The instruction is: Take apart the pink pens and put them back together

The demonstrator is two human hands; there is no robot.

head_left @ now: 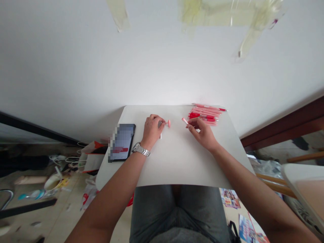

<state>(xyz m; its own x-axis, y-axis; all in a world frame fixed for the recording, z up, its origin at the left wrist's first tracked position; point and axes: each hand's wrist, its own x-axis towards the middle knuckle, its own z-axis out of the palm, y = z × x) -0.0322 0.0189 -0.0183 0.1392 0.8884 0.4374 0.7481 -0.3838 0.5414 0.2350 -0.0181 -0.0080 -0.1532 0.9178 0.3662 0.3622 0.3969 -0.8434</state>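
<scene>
My left hand (153,130), a metal watch (141,149) on its wrist, is low over the white table (177,165). Its thumb and fingers pinch a thin piece with a pink rounded end (169,123), whose kind I cannot make out. A small white bit (160,136) shows just below the thumb. To the right, my right hand (201,132) pinches a short pink-and-white pen part (185,120), its free end pointing up and left. Beyond that hand lies a pile of pink and red pens (206,112), partly covered by the fingers.
A phone (123,141) with a blurred screen lies at the table's left side. The wall (157,67) rises behind the table, with yellowed tape (220,13) on it. Clutter, including a plastic bottle (32,195), covers the floor at left. A white chair-like seat (303,179) stands at right.
</scene>
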